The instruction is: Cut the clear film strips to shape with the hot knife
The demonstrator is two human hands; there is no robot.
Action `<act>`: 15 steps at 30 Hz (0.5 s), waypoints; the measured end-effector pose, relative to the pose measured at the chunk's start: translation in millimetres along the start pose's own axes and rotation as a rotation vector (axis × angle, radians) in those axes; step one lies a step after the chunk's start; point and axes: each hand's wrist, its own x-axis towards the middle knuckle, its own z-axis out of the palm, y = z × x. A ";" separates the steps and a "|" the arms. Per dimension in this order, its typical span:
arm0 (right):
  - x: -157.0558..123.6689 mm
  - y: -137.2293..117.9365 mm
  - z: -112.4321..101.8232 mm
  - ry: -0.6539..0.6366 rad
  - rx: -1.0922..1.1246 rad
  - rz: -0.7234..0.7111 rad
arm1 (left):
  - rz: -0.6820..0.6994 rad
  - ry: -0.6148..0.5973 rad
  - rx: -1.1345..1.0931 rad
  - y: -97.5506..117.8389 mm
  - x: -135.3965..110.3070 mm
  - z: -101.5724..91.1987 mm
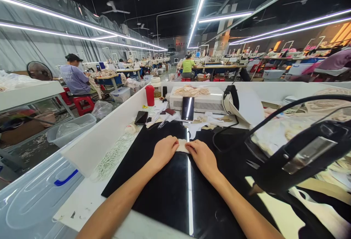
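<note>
Item: small cream fabric piece [182, 146], lying on the black mat [153, 195] near the mat's far edge, about midway across.

Held by: 2 bare hands. Left hand [164, 151] covers the piece's left end and right hand [201, 156] its right end. The fingers of both are close together and bent down, pinning the fabric against the mat, with only a narrow strip showing between them.

Progress, as judged: 1 piece is in hand and looks flat. Similar cream pieces are stacked on the white box [203, 103] at the far edge and heaped along the right edge [285, 131], so much of the batch seems unhandled. No finished pile can be told apart.

Surface: white worktable with a raised wall [109, 133]. It carries a red cup [150, 95] and a dark phone [141, 117] at the far left, a heap of white elastic loops [112, 156] along the left edge, and a black lamp arm [301, 155] reaching in from the right.

Room: large workshop with long ceiling light strips [200, 8]. A seated person [74, 78] is at left, another in a green top [188, 66] farther back, among rows of sewing tables.
</note>
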 end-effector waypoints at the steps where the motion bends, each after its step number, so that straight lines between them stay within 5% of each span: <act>1: -0.3 0.1 0.5 0.002 -0.009 -0.002 | 0.000 0.002 0.006 -0.2 -0.3 0.7; 9: 0.4 -6.6 -4.3 0.073 -0.053 -0.064 | 0.021 0.037 0.070 -0.3 -1.7 1.6; 15: -21.2 -44.3 -43.1 0.061 -0.037 -0.220 | 0.082 0.074 0.107 -0.4 -2.6 -8.1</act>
